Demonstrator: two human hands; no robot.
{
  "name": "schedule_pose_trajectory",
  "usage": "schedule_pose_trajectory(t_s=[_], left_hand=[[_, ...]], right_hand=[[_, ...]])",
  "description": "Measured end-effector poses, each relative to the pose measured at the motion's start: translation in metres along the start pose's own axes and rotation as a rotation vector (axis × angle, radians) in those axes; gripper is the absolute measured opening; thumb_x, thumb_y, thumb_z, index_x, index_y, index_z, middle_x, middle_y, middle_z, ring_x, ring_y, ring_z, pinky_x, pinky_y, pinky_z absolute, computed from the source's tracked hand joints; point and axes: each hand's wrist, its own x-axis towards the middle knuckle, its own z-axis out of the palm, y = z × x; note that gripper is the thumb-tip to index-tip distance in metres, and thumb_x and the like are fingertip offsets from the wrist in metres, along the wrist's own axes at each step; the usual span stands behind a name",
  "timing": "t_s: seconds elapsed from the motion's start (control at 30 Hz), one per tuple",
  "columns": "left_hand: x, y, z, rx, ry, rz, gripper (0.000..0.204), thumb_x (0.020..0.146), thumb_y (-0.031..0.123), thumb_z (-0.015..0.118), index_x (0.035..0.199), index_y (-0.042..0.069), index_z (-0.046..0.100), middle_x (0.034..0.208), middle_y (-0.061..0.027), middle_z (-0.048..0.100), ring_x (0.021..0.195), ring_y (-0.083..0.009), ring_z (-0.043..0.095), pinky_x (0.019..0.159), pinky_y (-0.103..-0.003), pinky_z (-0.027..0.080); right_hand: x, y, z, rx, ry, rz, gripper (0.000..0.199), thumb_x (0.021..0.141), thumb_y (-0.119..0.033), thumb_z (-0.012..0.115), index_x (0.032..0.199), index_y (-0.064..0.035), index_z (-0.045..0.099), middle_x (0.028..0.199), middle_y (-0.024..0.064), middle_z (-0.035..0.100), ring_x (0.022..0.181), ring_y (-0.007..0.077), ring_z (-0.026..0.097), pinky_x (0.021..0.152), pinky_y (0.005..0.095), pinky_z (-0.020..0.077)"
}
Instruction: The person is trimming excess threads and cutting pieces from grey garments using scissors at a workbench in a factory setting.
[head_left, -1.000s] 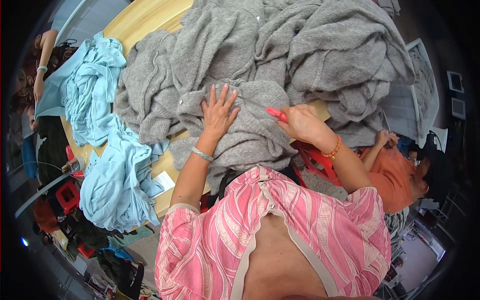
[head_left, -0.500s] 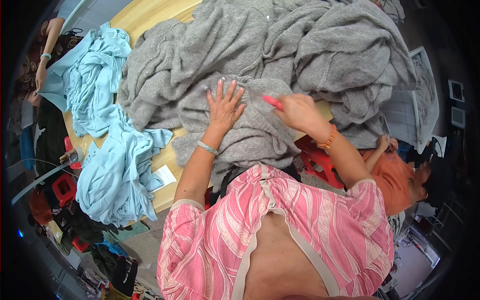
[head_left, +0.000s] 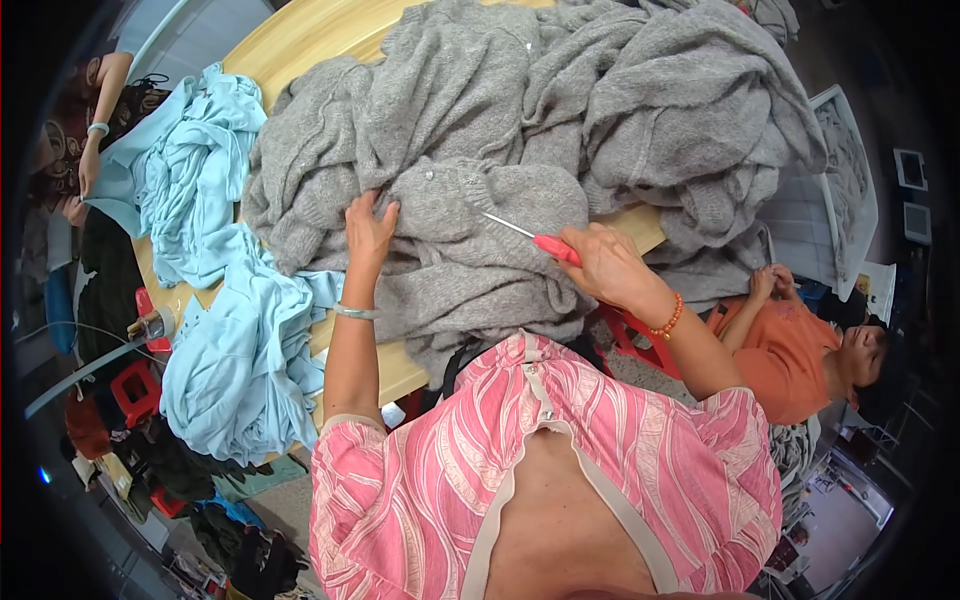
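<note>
A grey knit sweater point(head_left: 440, 215) lies bunched on the table in front of me, with small shiny beads or buttons near its upper part. My left hand point(head_left: 370, 232) is at its left edge, the fingers bent in and closed on a fold of the knit. In my right hand point(head_left: 612, 268) is a tool with a red handle point(head_left: 556, 249) and a thin, straight metal shaft; its exact kind I cannot tell. The shaft points left, and its tip is at the sweater's surface, close to the ribbed band.
More grey sweaters point(head_left: 690, 110) are heaped along the far side of the wooden table point(head_left: 310, 40). Light blue garments point(head_left: 240, 350) pile up at the left. One person's arm point(head_left: 105, 100) reaches in at far left; another person in orange point(head_left: 775, 350) sits at right, beside a red stool point(head_left: 640, 335).
My left hand has gone from lying flat on the sweater to its left edge, where it grips the knit. My right hand has moved slightly down and right, and the metal shaft now shows clearly.
</note>
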Motion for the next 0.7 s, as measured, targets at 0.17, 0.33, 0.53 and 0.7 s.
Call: schedule_pose_trajectory(t_s=[0.17, 0.33, 0.53, 0.7], left_hand=[[-0.008, 0.027, -0.007, -0.510, 0.039, 0.109, 0.015, 0.082, 0.011, 0.066, 0.096, 0.005, 0.066, 0.084, -0.0116, 0.061, 0.079, -0.0238, 0.059, 0.073, -0.032, 0.046], [-0.020, 0.009, 0.024, -0.736, 0.137, 0.069, 0.015, 0.084, 0.007, 0.063, 0.099, 0.004, 0.063, 0.084, -0.0080, 0.057, 0.077, -0.0158, 0.056, 0.070, -0.026, 0.045], [-0.047, -0.012, 0.040, -0.652, 0.299, -0.206, 0.048, 0.075, 0.015, 0.074, 0.112, -0.002, 0.049, 0.102, -0.0110, 0.051, 0.084, -0.0179, 0.053, 0.075, -0.030, 0.046], [-0.038, -0.002, 0.040, -0.792, 0.180, -0.367, 0.047, 0.076, 0.019, 0.077, 0.111, -0.001, 0.053, 0.093, -0.0071, 0.059, 0.076, -0.0117, 0.055, 0.067, -0.025, 0.047]], right_hand=[[0.012, -0.012, 0.010, 0.019, -0.069, -0.015, 0.020, 0.081, -0.020, 0.064, 0.087, -0.0032, 0.055, 0.071, 0.0197, 0.062, 0.072, 0.0399, 0.062, 0.066, 0.0490, 0.0481], [0.013, -0.040, 0.001, 0.003, -0.178, 0.004, 0.020, 0.081, -0.019, 0.064, 0.088, -0.0029, 0.055, 0.070, 0.0197, 0.063, 0.071, 0.0400, 0.063, 0.063, 0.0488, 0.0488], [-0.002, -0.043, 0.000, -0.028, -0.207, 0.070, 0.020, 0.081, -0.019, 0.064, 0.088, -0.0026, 0.055, 0.072, 0.0191, 0.063, 0.072, 0.0398, 0.063, 0.064, 0.0482, 0.0489], [-0.004, -0.049, 0.009, 0.010, -0.127, 0.043, 0.022, 0.081, -0.019, 0.063, 0.095, -0.0047, 0.054, 0.081, 0.0190, 0.063, 0.082, 0.0376, 0.062, 0.068, 0.0468, 0.0476]])
